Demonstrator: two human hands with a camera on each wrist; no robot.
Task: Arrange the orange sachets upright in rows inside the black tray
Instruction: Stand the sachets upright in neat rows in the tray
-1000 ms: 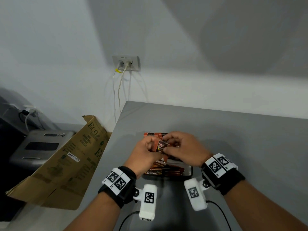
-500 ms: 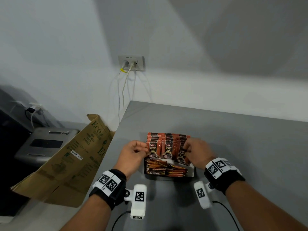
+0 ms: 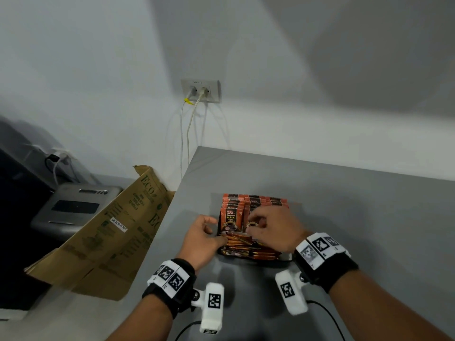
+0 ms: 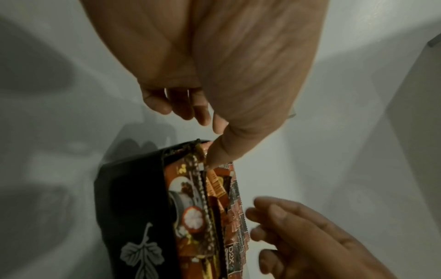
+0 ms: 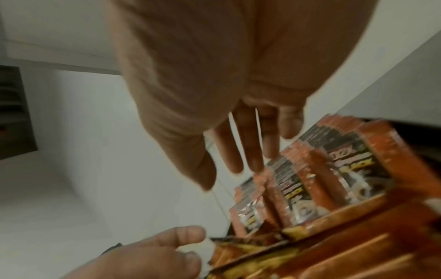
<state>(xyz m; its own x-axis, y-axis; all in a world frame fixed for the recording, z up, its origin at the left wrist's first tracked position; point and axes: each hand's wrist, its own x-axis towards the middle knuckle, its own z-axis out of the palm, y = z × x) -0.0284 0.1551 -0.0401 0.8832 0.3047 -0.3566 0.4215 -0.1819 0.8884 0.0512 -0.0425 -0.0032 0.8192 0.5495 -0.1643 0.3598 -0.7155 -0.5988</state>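
Since half a second ago, right hand (image 3: 275, 230) slid from the tray's right edge in over the middle of the black tray (image 3: 286, 257); left hand (image 3: 202, 238) dropped toward the tray's near left corner.

Nearest the viewer, against the tray's front wall: loose sachets (image 3: 248, 248) lying flat in a heap. Left thumb tip pressed onto the left end of that heap (seen from the left wrist), other fingers loosely curled beside the tray, nothing gripped. Above the heap, right hand hovering over the tray's centre with fingers relaxed and slightly spread, tips near the tops of the standing packets; from the pictures, contact with them cannot be told, and nothing clamped.

Behind the heap, filling the tray's rear part: upright orange sachets (image 3: 246, 207) packed face forward in rows, printed "D2X" and "BLACK".

Under the tray: grey counter (image 3: 344, 205). Left of the tray, off the counter's edge: leaning cardboard box (image 3: 110, 237), then a grey device (image 3: 73, 207) beyond it. Far behind the tray, on the wall: outlet plate (image 3: 200, 91) with two white cables hanging down.
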